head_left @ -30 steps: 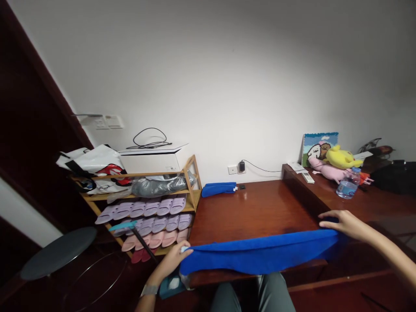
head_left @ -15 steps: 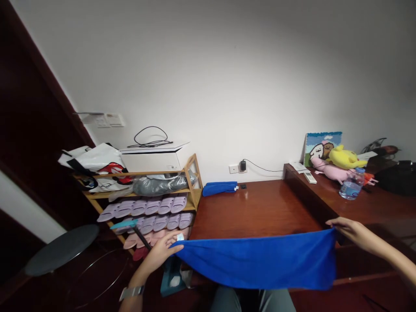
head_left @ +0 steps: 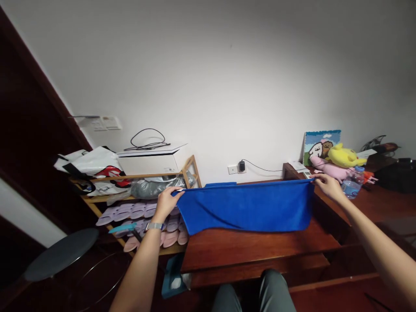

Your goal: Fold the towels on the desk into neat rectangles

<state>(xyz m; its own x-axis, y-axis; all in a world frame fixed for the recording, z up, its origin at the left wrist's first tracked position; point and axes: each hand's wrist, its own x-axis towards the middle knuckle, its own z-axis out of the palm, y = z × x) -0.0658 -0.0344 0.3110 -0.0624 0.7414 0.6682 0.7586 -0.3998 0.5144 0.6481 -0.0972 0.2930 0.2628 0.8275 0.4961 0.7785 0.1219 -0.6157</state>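
A long blue towel [head_left: 247,208] hangs stretched between my hands over the reddish-brown desk [head_left: 234,249]. My left hand [head_left: 168,201] pinches its upper left corner, where a small white label shows. At the upper right corner my right hand [head_left: 327,186] grips the edge between thumb and fingers. The lower edge of the towel hangs close to the desk surface; I cannot tell whether it touches. Behind it, a second folded blue towel [head_left: 221,184] lies near the wall, mostly hidden.
To the left stands a wooden rack [head_left: 191,167] with several slippers [head_left: 138,211] and a white box [head_left: 149,162]. A round stool [head_left: 61,253] is further left. On the raised right desk are a water bottle [head_left: 352,184], plush toys [head_left: 344,156] and a picture [head_left: 320,145].
Both hands have moved forward and up, carrying the stretched blue towel from the desk's front edge out over the desk. The folded towel behind is now largely covered.
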